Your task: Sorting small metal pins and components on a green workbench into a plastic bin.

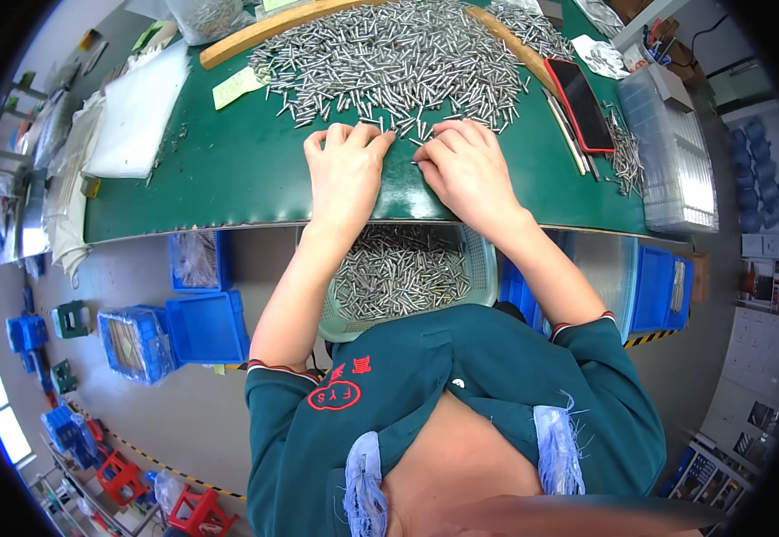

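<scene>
A large heap of small silvery metal pins (pixel 389 63) lies on the green tabletop (pixel 228 170). At its near edge my left hand (pixel 345 170) rests with bent fingers, thumb and forefinger close to a few loose pins. Whatever those fingertips hold is too small to make out. Beside it, my right hand (pixel 470 170) has its fingers curled, and a metal pin shows at its pinched fingertips. Below the table edge, between my forearms, a pale green basket (pixel 486 268) holds many more such pins.
Wooden bars (pixel 273 34) border the heap. To the right lie a red-edged phone (pixel 580 106), thin sticks (pixel 566 134), a smaller pin pile (pixel 624 157) and clear plastic trays (pixel 671 152). White sheets (pixel 139 112) and a yellow-green note (pixel 238 87) are left. Blue bins (pixel 206 327) stand below.
</scene>
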`<state>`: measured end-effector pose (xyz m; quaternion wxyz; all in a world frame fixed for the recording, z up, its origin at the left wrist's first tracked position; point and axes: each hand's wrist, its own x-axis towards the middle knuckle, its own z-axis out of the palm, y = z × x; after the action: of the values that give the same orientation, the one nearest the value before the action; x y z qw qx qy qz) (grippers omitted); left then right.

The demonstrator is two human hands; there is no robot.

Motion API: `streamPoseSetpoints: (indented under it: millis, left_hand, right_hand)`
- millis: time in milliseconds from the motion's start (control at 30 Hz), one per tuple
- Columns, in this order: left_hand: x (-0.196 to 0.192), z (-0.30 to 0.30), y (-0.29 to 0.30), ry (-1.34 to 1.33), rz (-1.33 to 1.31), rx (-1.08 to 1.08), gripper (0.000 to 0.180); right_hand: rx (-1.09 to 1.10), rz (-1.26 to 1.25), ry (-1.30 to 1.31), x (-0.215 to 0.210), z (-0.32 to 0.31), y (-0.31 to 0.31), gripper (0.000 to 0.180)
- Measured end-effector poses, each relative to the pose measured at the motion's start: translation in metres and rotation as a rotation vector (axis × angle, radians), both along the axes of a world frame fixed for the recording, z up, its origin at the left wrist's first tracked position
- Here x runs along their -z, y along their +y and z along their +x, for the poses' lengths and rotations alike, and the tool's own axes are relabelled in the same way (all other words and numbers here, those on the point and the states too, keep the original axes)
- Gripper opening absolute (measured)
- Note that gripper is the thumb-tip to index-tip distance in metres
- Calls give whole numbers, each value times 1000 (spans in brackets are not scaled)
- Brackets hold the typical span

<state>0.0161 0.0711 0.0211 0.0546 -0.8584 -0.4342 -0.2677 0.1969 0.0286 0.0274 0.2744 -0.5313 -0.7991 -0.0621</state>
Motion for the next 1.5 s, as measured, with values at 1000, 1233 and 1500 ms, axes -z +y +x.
streamPoseSetpoints:
  millis: [1000, 1233, 1500]
  left_hand:
    - [-6, 3, 13, 74, -10, 91, 28]
    - [-16, -13, -35, 92, -68, 121, 29]
    - [-14, -13, -55, -56, -152, 162, 23]
  right_hand:
    - [60, -33, -25, 0, -3, -10, 15]
    - [37, -34, 9, -1, 0, -15, 22]
    - [-82, -77, 44, -1, 5, -22, 29]
